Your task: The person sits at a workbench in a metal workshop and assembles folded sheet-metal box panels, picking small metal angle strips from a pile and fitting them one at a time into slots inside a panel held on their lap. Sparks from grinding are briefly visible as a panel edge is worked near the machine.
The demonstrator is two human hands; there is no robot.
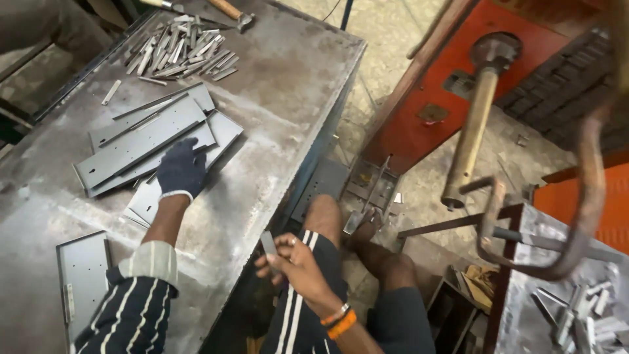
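Note:
My left hand (pixel 181 168), in a dark glove, rests on a stack of long grey sheet-metal plates (pixel 141 141) lying on the steel workbench (pixel 275 98). My right hand (pixel 293 260) is bare, with an orange band at the wrist, and pinches a small flat metal strip (pixel 268 243) held just off the bench's near edge, above my lap. A single grey plate (pixel 82 275) lies beside my left forearm. At the bench's far end sits a heap of short metal strips (pixel 183 54).
A wooden-handled hammer (pixel 230 11) lies beyond the strip heap. To the right stand an orange press machine (pixel 472 78) with a long lever handle (pixel 470 131), a curved steel bar (pixel 583 196), and a second table with loose strips (pixel 583 314). Metal parts (pixel 373 187) lie on the floor near my foot.

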